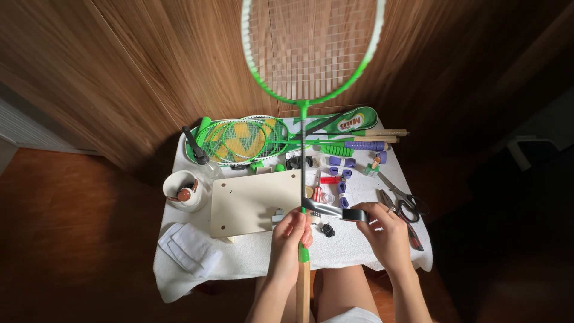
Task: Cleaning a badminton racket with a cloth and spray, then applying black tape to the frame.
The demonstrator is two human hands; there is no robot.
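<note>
At the far left of the small cloth-covered desk (251,257) stands a white ceramic cup (182,190) with a brown-handled tool in it; near it, at the left edge, lies a folded white cloth (188,246). Right of the cup lies a pale rectangular board with corner holes (254,203). Beyond it, at the far side, rest several green-framed rackets on a green cover (251,137).

The left hand (290,242) is clenched around the green-and-white badminton racket (303,96) where the dark shaft meets the bare wooden handle (303,284), holding it upright over the desk's near edge, head toward the wall. A strip of dark tape (326,209) runs from the shaft to a black roll (356,214), which the right hand (385,236) grasps between thumb and fingers.

By my reading the step in hand is anchoring the tape at the top of the handle. The next move seems to call for steady tension on the strip and turning the racket so that each wrap overlaps evenly downward.

Farther right lie purple grip rolls (341,161), a red-handled tool (329,179) and scissors with black handles (406,200).

The handle's lower end is cut off by the picture's edge, the left fingers hide where the tape starts, and the small bits beside the board are too small to identify.
</note>
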